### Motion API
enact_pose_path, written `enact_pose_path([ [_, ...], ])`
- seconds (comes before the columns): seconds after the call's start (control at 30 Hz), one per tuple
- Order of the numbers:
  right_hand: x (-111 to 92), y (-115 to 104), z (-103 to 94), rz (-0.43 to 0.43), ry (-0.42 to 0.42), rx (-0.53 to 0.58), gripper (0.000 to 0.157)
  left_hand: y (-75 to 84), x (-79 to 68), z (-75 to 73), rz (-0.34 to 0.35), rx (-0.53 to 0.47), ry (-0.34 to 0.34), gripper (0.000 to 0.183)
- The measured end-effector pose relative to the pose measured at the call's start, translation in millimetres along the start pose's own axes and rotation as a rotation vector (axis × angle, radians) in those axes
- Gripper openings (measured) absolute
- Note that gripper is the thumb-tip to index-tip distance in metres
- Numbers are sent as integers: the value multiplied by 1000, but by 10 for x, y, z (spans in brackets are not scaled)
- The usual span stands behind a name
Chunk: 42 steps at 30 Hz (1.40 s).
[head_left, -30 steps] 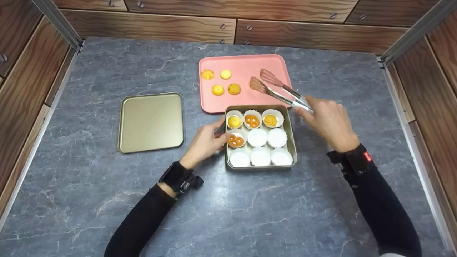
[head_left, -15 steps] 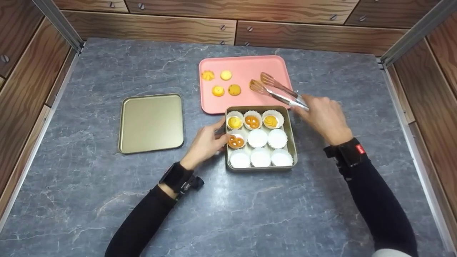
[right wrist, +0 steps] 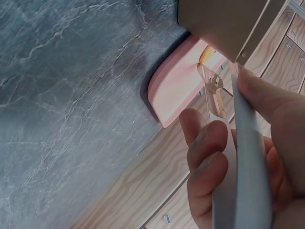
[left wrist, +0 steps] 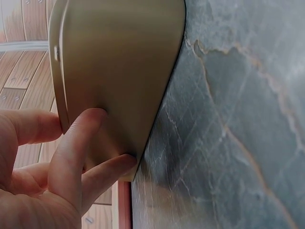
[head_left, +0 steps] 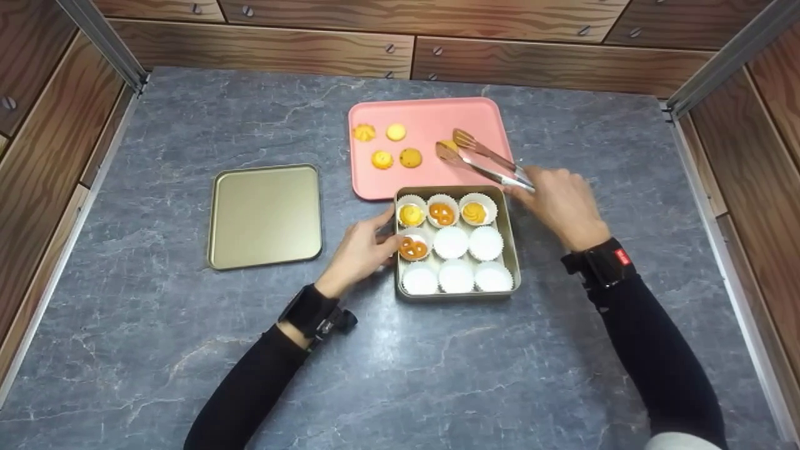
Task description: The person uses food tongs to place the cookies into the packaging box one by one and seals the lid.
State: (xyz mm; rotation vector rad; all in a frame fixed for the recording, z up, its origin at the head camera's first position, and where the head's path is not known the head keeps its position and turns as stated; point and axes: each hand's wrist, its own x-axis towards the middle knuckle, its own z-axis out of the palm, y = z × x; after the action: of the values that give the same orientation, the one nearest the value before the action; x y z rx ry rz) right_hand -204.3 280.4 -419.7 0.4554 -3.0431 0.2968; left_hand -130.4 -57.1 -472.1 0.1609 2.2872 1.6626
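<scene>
My left hand (head_left: 359, 253) holds the left wall of a square gold tin (head_left: 514, 250), its thumb at the rim and fingertips against the outer side (left wrist: 119, 62). Paper cups fill the tin. Two pretzels (head_left: 442, 214) and two yellow cookies (head_left: 474, 212) sit in the back row and the left cup of the middle row; the other cups (head_left: 456, 277) hold nothing. My right hand (head_left: 565, 203) grips tongs (head_left: 494, 169) by their metal handles. Their brown slotted tips stand on either side of a cookie (head_left: 449, 145) on the pink tray (head_left: 431, 112); whether they touch it is unclear.
Several more cookies (head_left: 410, 157) lie on the tray's left half. The gold lid (head_left: 265, 215) lies on the grey marbled table (head_left: 375, 387) to the left. Wood-patterned panels (head_left: 531, 59) border the back and sides.
The right hand and tongs have shifted slightly left, and the tong tips have drawn closer together around the cookie. The left hand and tin have stayed put.
</scene>
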Motion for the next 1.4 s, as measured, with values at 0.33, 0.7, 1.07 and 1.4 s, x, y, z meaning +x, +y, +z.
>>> enact_pose_path([
  [0.33, -3, 3, 11, 8, -7, -20, 42, 19, -6, 3, -12, -3, -11, 69],
  [0.7, -72, 70, 75, -43, 40, -6, 35, 22, -3, 3, -11, 22, -17, 70],
  [1.07, -142, 92, 40, 4, 48, 33, 31, 23, -8, 5, 2, 36, -1, 68],
  [1.4, -218, 91, -12, -14, 78, 45, 32, 25, -11, -12, -8, 41, -2, 69],
])
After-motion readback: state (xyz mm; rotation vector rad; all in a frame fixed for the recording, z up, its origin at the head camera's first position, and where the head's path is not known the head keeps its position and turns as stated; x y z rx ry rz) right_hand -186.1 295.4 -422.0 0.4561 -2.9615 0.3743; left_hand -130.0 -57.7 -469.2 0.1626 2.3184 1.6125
